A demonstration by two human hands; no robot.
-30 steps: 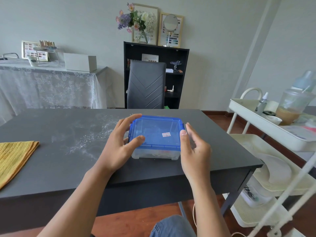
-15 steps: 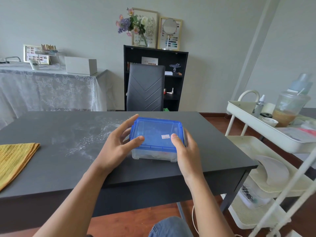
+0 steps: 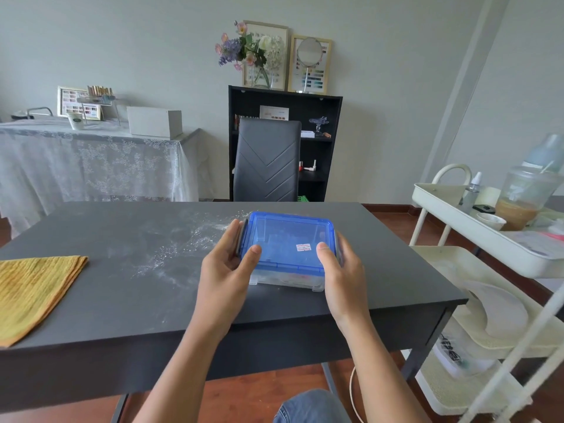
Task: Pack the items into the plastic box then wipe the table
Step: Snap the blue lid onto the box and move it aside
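One dark worktop (image 3: 91, 300), rectangular, matte, its near edge facing the person. One smear of pale powder (image 3: 171, 254) across the middle of the worktop, running toward the far edge and ending just left of the box.

One yellow cloth (image 3: 33, 288), folded, lying flat at the left edge of the worktop, well apart from the box.

One plastic box (image 3: 287, 257), resting on the worktop right of centre, nearer the near edge than the far edge. Clear base, translucent blue lid seated on top and closed. One small white sticker with red print (image 3: 303, 247) on the lid, toward its near right corner. Grey latches at the left and right ends. Contents behind the clear wall too blurred to tell.

Two bare hands, one at each end of the box. Left hand (image 3: 225, 270): thumb laid on the lid's near left corner, fingers curled round the left end and its latch; the grip is closed on the box. Right hand (image 3: 341, 270): thumb on the lid's near right corner, fingers wrapped round the right end; the grip is likewise closed on the box.
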